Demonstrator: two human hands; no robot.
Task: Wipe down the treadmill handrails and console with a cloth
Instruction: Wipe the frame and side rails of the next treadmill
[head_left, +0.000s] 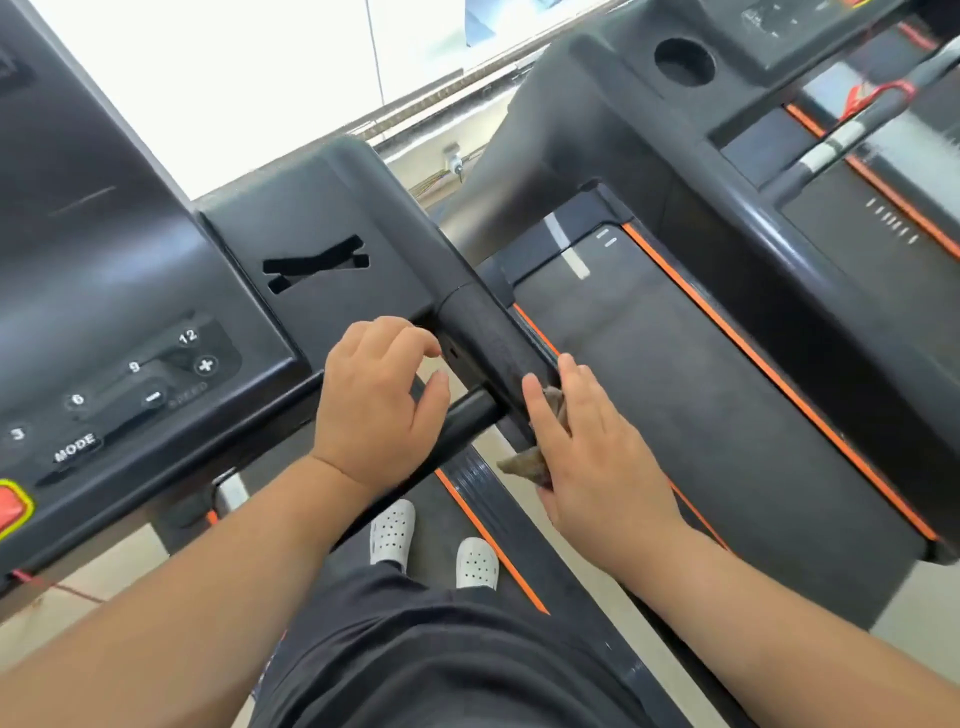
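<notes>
Left hand (376, 402) loosely open over handrail (491, 345), right hand (597, 457) pressing cloth (524, 462) against it

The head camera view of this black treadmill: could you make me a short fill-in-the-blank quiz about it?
1. The crumpled brown cloth is under the person's ____ hand.
2. That hand presses the cloth against the black padded ____.
3. The bare left hand holds ____.
4. The person's perforated clogs are ____.

Answers: right; handrail; nothing; white
</notes>
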